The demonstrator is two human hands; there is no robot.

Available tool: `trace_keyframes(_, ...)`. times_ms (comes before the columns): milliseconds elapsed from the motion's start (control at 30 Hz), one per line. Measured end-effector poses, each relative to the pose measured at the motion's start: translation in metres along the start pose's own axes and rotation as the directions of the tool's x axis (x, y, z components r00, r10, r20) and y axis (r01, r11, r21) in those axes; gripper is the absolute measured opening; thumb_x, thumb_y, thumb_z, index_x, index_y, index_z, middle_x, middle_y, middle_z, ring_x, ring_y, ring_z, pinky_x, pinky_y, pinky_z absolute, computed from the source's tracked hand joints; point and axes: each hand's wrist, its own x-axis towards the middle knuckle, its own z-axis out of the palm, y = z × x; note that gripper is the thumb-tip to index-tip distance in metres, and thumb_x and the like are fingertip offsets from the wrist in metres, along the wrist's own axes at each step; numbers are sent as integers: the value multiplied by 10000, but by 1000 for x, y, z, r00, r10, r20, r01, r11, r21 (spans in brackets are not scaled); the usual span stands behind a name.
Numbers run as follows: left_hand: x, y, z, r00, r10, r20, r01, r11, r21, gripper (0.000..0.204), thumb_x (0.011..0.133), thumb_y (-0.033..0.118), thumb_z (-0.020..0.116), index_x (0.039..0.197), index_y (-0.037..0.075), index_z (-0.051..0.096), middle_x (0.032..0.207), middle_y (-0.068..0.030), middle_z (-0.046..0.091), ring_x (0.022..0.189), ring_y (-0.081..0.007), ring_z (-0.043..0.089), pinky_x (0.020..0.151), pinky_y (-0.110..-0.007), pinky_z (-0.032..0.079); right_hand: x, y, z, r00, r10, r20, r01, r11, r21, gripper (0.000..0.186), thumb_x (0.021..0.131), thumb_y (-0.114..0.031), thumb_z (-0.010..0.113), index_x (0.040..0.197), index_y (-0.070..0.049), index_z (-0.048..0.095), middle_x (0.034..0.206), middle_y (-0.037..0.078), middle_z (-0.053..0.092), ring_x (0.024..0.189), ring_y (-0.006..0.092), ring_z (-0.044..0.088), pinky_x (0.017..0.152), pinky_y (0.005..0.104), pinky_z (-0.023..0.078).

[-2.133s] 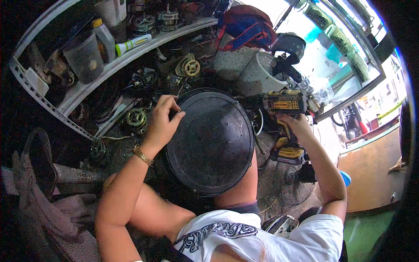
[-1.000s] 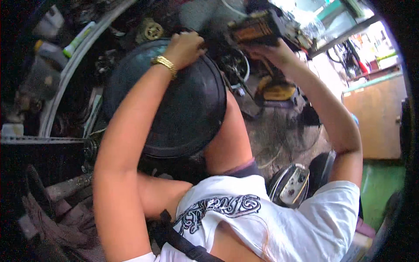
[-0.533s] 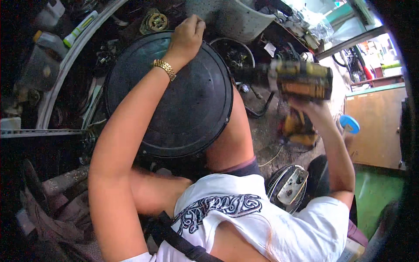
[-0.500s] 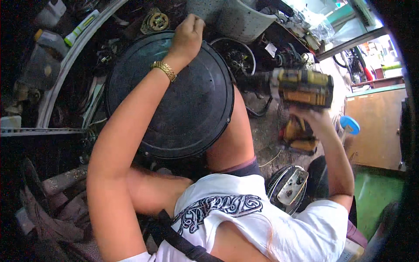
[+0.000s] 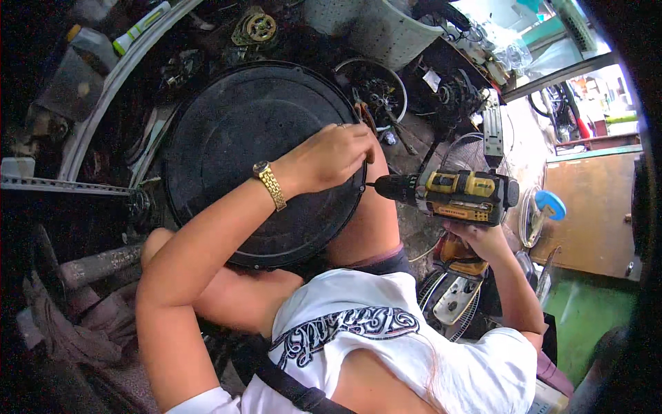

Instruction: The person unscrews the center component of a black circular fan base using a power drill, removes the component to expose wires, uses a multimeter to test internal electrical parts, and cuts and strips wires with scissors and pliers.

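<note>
Cluttered shelving [image 5: 110,96] curves along the left side of this dim workshop, with a green-and-white flashlight [image 5: 141,27] lying at its edge and a bottle with an orange cap [image 5: 93,45] close by. From where I stand, light pours in at the upper right, above a brown wooden cabinet [image 5: 593,214] and a patch of green [image 5: 583,314] below it.

Seated amid all this, a person in a white T-shirt [image 5: 386,359] has a big, round black disc [image 5: 255,131] in front of the lap, the bare right thigh [image 5: 369,231] showing past its rim. Across the disc reaches the left hand [image 5: 341,153], a gold watch [image 5: 272,185] on its wrist. Its fingers curl down at the disc's right rim; I cannot tell whether they pinch anything.

Closed around the grip of a yellow-and-black cordless drill [image 5: 465,196] is the right hand [image 5: 483,239]. The drill lies level, its dark chuck [image 5: 396,186] pointing left, the tip just beside the rim, below the left fingers. Whether it touches, I cannot make out.

Beyond the disc sit a round tub of metal parts [image 5: 402,86], a pale perforated basket [image 5: 393,38] and 1 brass-coloured wheel [image 5: 261,27]. A blue round piece [image 5: 550,205] shows near the cabinet.
</note>
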Motion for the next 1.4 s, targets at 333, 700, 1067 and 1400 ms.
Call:
trace_keyframes(333, -4, 6, 8, 998, -14, -54, 18, 997, 72, 123, 764, 124, 562, 857, 45, 544, 883, -123, 531, 846, -322, 541, 725, -435, 408, -12, 5, 2, 994, 103, -21, -100, 990, 104, 378, 767, -107, 736, 1120, -54, 612, 1104, 61, 646, 1001, 162, 600, 891, 309, 455)
trace_keyframes(700, -13, 15, 16, 992, -9, 122, -38, 927, 373, 223, 634, 288, 745, 815, 192, 658, 871, 3, 547, 910, -184, 538, 778, -375, 378, -14, 5, 8, 1000, 8, -9, -8, 1000, 7, 368, 771, -94, 731, 1117, -51, 612, 1104, 59, 647, 1014, 160, 595, 900, 306, 451)
trace_keyframes(1067, -11, 13, 18, 989, -22, 147, -40, 914, 404, 213, 637, 300, 745, 807, 199, 667, 865, 11, 557, 916, -173, 540, 779, -370, 386, -18, -39, 26, 998, -67, -20, 58, 958, -280, 557, 724, -71, 739, 1200, -69, 449, 1040, 77, 660, 949, 185, 624, 836, 324, 485)
trace_keyframes(1400, -10, 18, 30, 986, -76, 146, 7, 907, 421, 228, 637, 351, 743, 810, 216, 679, 899, 34, 588, 916, -159, 554, 771, -365, 379, -19, -26, 22, 989, -143, 44, 148, 977, -155, 653, 703, -1, 716, 1245, -36, 353, 1000, 96, 614, 954, 198, 604, 852, 301, 464)
